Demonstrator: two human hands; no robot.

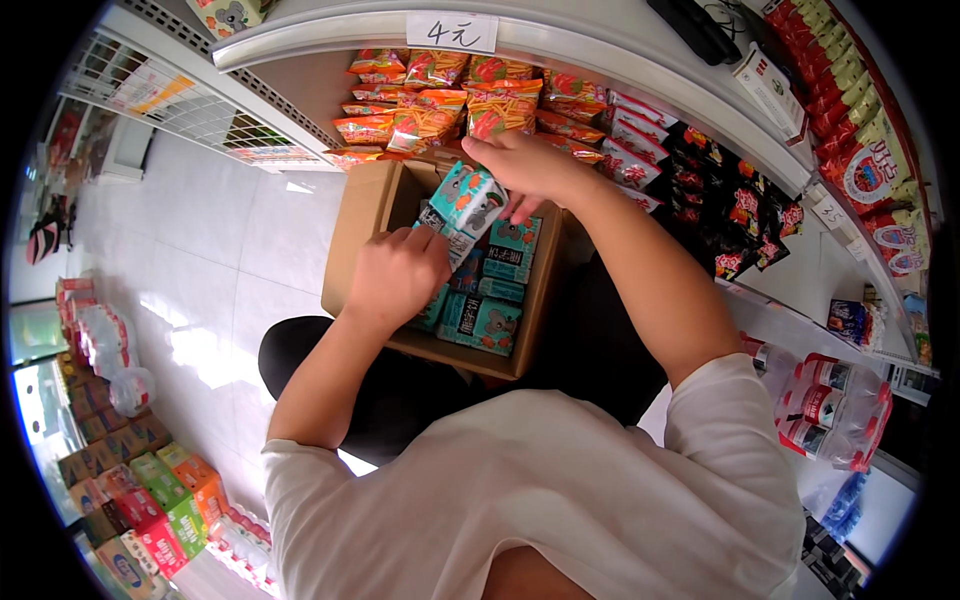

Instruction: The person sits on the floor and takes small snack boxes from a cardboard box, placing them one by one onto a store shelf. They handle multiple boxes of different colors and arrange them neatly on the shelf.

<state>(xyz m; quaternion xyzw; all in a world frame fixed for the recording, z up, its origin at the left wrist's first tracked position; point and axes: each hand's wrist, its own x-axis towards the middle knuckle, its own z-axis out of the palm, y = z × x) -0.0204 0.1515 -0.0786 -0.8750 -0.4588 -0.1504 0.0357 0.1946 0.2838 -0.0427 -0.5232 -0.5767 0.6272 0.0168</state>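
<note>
A small teal-and-white snack box (462, 200) with a koala picture is held tilted above an open cardboard carton (355, 225). My left hand (402, 268) is closed with its fingers at the box's lower left side. At the box's upper right end, my right hand (528, 172) grips it, thumb on the far edge and fingers underneath. Inside the carton lie several more teal snack boxes (496, 325), some upright and some on their sides. My left hand and the held box hide part of the carton's contents.
Behind the carton, a shelf holds orange snack bags (430, 120), silver-and-red bags (632, 150) and black packets (710, 200). Above it runs a curved shelf edge (600, 60). Bottled-drink packs (830, 405) stand at right; stacked cartons (160, 500) stand on the tiled floor (215, 240) at left.
</note>
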